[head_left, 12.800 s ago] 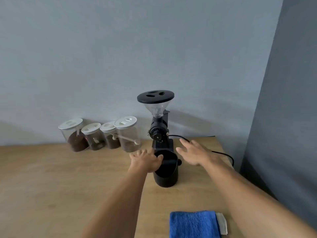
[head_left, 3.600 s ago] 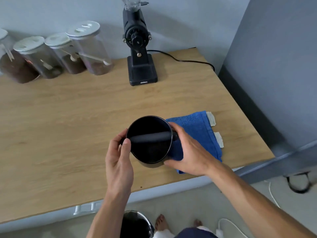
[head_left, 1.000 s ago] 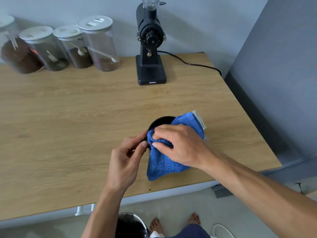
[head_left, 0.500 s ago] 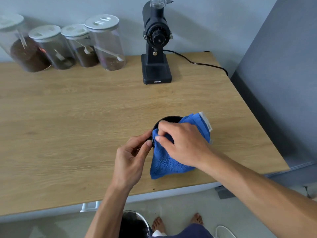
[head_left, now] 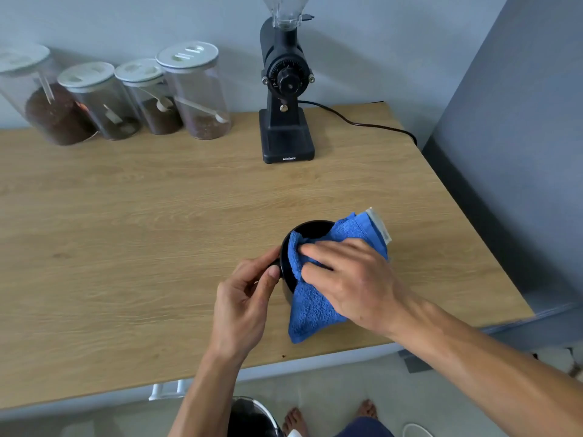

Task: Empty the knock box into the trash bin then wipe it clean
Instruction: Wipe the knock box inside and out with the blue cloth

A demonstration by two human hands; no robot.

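Head view shows the knock box, a small black cup, standing on the desk near its front edge, with a blue cloth stuffed into its mouth and draped down its near side. It looks rigid, smooth-walled and light, so it would likely spin or slide under a wiping push unless braced at the rim or side. The cloth is soft terry and should mould to the inner wall. The left hand is curled, thumb and fingertips pinching the box's left rim to steady it. The right hand is spread fairly flat, fingers pressing the cloth into the opening. The trash bin sits on the floor below the desk edge.
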